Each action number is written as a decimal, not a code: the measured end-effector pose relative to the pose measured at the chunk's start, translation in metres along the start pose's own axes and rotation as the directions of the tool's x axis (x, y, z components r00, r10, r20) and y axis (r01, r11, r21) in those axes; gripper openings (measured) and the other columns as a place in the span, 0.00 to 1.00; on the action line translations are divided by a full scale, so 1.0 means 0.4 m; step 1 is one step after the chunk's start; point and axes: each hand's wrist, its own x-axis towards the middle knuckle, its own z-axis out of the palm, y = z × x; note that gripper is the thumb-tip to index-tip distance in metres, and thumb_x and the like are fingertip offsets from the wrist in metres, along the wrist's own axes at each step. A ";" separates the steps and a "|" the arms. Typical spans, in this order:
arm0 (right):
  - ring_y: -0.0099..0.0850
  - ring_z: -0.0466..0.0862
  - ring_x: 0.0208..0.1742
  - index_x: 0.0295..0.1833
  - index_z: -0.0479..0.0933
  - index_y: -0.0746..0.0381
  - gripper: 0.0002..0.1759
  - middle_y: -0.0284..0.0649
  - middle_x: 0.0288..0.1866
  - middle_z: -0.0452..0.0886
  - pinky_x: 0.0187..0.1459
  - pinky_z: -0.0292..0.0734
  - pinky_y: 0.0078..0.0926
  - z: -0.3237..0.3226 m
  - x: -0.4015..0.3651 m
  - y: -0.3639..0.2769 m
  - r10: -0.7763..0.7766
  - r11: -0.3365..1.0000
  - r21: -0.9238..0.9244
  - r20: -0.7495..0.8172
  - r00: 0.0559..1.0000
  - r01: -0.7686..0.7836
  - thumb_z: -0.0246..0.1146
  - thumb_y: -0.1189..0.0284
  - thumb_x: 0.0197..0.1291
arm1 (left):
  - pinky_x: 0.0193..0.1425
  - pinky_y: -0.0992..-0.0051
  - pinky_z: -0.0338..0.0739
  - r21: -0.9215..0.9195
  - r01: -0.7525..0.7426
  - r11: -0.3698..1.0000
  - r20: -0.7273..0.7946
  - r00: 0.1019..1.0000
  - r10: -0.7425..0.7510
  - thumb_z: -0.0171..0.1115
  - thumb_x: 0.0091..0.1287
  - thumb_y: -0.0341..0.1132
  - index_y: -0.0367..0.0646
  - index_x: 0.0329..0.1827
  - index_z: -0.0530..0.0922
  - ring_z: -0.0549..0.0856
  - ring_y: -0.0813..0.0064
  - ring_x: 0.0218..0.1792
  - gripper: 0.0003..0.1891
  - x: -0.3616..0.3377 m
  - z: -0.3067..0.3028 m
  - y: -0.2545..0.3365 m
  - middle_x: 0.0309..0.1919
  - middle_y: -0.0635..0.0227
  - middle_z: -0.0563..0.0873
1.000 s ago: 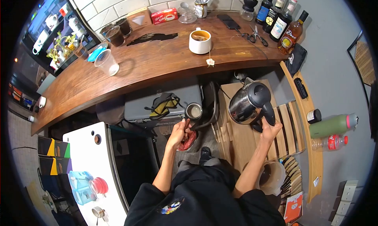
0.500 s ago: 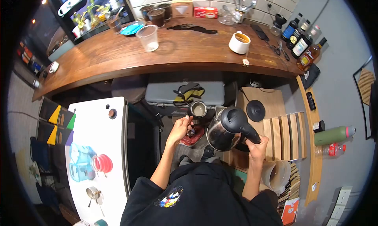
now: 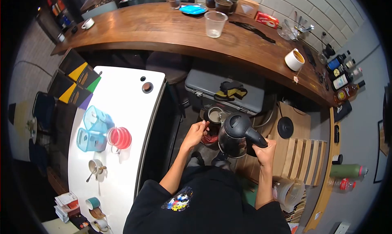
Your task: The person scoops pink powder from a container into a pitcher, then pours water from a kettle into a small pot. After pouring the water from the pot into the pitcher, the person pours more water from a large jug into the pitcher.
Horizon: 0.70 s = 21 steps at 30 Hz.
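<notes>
An electric kettle (image 3: 237,132) with a black lid and a see-through body is gripped by its black handle in my right hand (image 3: 264,151). Its spout side faces a small round cup (image 3: 215,115) with a dark rim and a pale inside. My left hand (image 3: 197,134) is closed with the fingers pinched together just below and left of this cup, at its handle. Under the left hand a red object (image 3: 210,139) shows in part, low near the floor.
A white table (image 3: 118,85) on the left carries blue pitchers (image 3: 92,140), a red ribbed dripper (image 3: 119,138) and cups. Ahead, the wooden counter (image 3: 163,26) holds a white mug (image 3: 294,59) and a plastic cup (image 3: 215,24). Below it lies a grey case (image 3: 245,81); a slatted wooden rack (image 3: 304,160) stands right.
My view has turned left, so the counter and rack now sit further right and more of the white table shows. Both hands keep their grip, the kettle still beside the cup.
</notes>
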 end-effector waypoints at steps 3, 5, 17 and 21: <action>0.14 0.69 0.22 0.20 0.76 0.67 0.04 0.24 0.18 0.70 0.23 0.61 0.20 0.025 0.013 -0.006 -0.002 0.999 -0.040 0.033 0.999 0.003 0.64 0.84 0.41 | 0.25 0.80 0.62 -0.018 0.000 1.000 -0.043 0.999 0.000 0.45 0.80 0.51 0.38 0.33 0.76 0.69 0.88 0.21 0.26 -0.007 -0.028 -0.016 0.19 0.77 0.74; 0.14 0.68 0.22 0.20 0.75 0.67 0.05 0.24 0.18 0.70 0.23 0.60 0.20 0.037 0.018 -0.026 0.034 0.996 -0.080 0.059 0.998 -0.029 0.64 0.83 0.41 | 0.25 0.80 0.63 -0.025 -0.009 1.000 -0.059 0.998 0.007 0.45 0.80 0.51 0.38 0.33 0.76 0.69 0.88 0.21 0.26 -0.006 -0.046 -0.029 0.19 0.77 0.74; 0.14 0.70 0.21 0.20 0.77 0.70 0.04 0.25 0.17 0.72 0.23 0.63 0.19 0.047 0.060 -0.085 0.025 0.986 -0.168 0.099 0.995 -0.008 0.65 0.82 0.39 | 0.25 0.79 0.63 0.040 -0.094 0.995 -0.068 0.993 0.096 0.46 0.80 0.50 0.36 0.32 0.77 0.70 0.87 0.21 0.26 0.038 -0.088 -0.063 0.18 0.77 0.73; 0.14 0.71 0.22 0.21 0.78 0.70 0.03 0.26 0.16 0.73 0.23 0.64 0.20 0.041 0.070 -0.117 0.063 0.973 -0.227 0.084 0.994 -0.042 0.66 0.82 0.39 | 0.25 0.78 0.65 0.094 -0.107 0.990 -0.058 0.992 0.113 0.46 0.80 0.50 0.35 0.32 0.78 0.71 0.86 0.20 0.26 0.064 -0.100 -0.090 0.18 0.76 0.74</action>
